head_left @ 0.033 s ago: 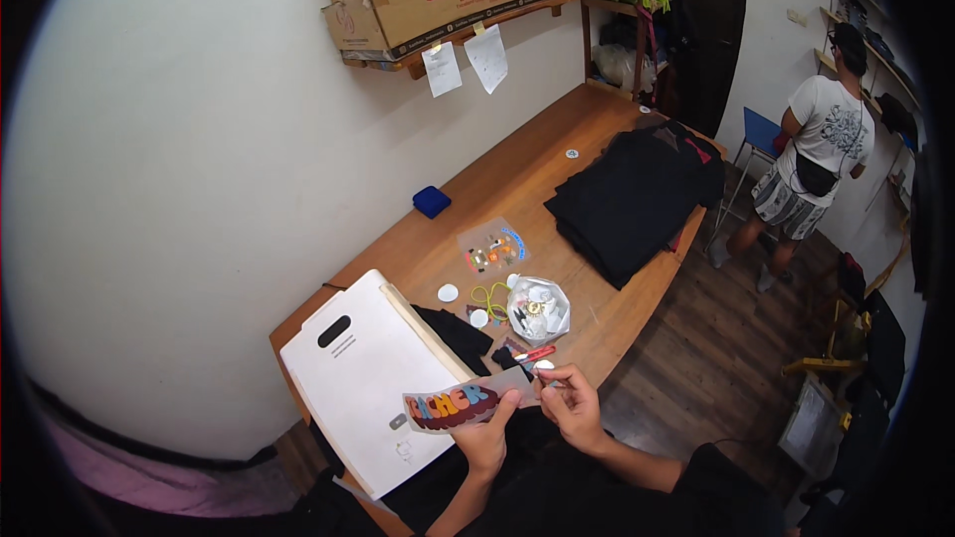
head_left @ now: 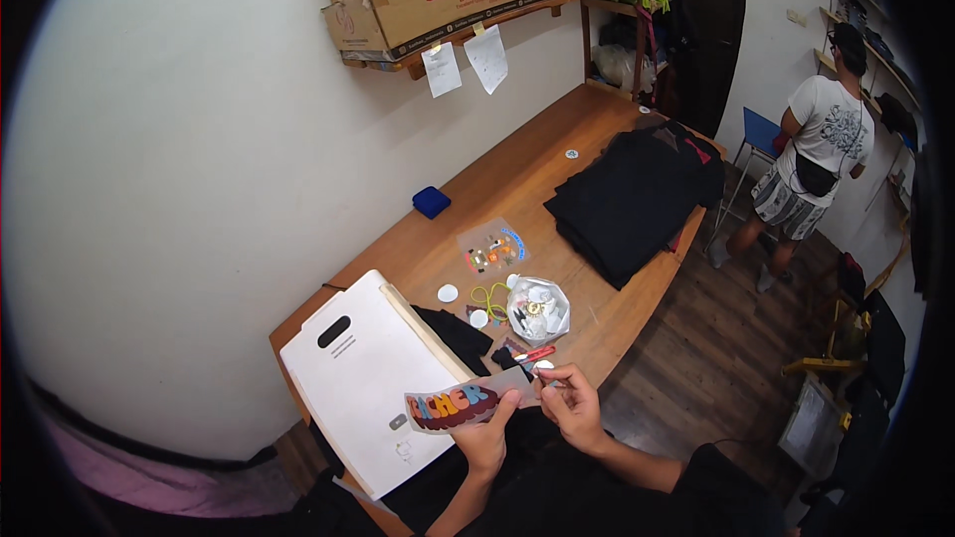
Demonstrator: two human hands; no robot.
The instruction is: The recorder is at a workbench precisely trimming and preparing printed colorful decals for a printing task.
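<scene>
Both hands' grip clamped on colourful lettered transfer strip (head_left: 460, 406): left hand (head_left: 487, 438), right hand (head_left: 572, 403).

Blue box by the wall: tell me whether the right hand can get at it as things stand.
Probably not: the right hand pinches the sticker strip, and the blue box lies far across the table.

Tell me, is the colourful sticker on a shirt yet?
Not yet. Both the left hand and right hand hold the colourful letter strip over the white press. The black shirts lie folded in a stack; another transfer sheet waits on the table.
</scene>
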